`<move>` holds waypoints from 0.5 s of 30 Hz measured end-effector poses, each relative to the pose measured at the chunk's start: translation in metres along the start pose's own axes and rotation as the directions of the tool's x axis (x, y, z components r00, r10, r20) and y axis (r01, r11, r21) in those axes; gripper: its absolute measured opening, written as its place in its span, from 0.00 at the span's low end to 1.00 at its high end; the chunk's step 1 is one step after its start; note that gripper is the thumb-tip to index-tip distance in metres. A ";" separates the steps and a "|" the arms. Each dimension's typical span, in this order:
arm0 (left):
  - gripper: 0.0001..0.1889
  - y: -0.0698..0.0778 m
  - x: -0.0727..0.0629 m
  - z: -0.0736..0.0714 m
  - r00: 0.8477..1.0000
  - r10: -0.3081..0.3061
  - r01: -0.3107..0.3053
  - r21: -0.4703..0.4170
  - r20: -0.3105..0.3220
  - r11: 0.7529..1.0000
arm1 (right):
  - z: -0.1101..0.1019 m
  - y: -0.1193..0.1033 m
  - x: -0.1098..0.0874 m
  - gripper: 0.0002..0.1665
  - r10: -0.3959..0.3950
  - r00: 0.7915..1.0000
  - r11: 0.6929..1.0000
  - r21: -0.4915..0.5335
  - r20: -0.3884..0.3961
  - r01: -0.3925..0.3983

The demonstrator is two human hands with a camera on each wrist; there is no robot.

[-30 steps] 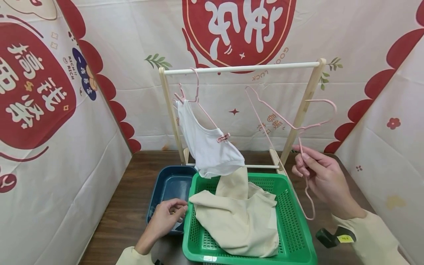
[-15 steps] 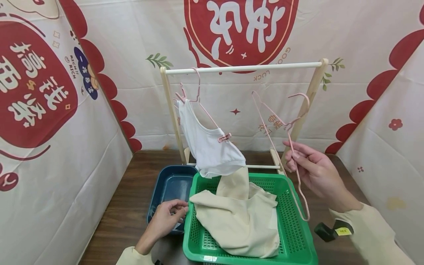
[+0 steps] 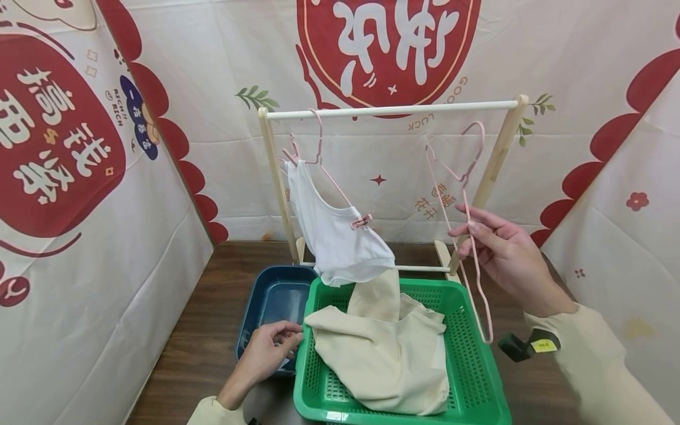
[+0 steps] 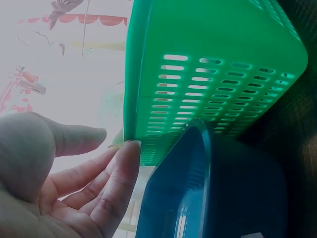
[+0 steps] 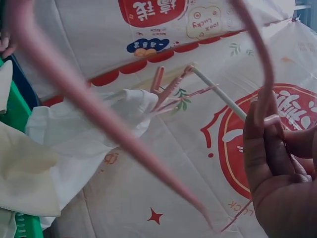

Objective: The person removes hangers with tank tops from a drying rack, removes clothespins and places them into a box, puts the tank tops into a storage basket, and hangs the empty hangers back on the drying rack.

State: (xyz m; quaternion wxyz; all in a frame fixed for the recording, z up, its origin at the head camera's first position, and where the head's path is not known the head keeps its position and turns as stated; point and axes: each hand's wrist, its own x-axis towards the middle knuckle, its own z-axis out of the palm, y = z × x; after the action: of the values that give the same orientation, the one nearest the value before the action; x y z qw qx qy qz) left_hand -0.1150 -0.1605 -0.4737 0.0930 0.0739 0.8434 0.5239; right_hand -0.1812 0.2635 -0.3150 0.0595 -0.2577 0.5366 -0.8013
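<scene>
My right hand (image 3: 504, 251) pinches a pink clothes hanger (image 3: 474, 248) between thumb and fingers, above the right side of the green basket; its hook points up, a little below the rack's top rod. In the right wrist view the hanger (image 5: 124, 139) crosses close to the camera. My left hand (image 3: 271, 348) touches the left rim of the green basket (image 3: 478, 354) with loosely bent fingertips; in the left wrist view the fingers (image 4: 121, 178) meet the basket edge and the thumb stands apart. Beige cloth (image 3: 382, 360) lies crumpled in the basket.
A drying rack (image 3: 393, 110) stands behind the basket. On its left end a pink hanger (image 3: 320, 139) carries a white garment (image 3: 340, 242), held by a pink clip (image 3: 361, 221). A dark blue tray (image 3: 276, 289) sits left of the basket. Printed cloth walls surround the table.
My right hand has lifted the hanger up and slightly left, turning it so its hook stands more upright. The left hand stays at the basket's rim.
</scene>
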 end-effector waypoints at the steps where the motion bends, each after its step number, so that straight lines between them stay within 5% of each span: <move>1: 0.11 0.000 0.000 0.000 1.000 -0.003 0.003 0.003 -0.001 1.000 | 0.000 -0.001 0.002 0.24 0.003 1.000 1.000 -0.007 -0.018 -0.003; 15: 0.11 -0.003 0.001 -0.002 1.000 -0.011 0.011 -0.007 -0.001 1.000 | -0.005 -0.015 0.038 0.20 -0.006 0.990 0.997 0.075 -0.140 0.016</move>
State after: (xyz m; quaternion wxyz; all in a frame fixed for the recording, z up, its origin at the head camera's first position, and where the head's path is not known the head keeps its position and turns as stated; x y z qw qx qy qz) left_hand -0.1162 -0.1633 -0.4761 0.0955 0.0687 0.8420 0.5265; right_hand -0.2135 0.2593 -0.2899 0.0270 -0.2015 0.5073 -0.8374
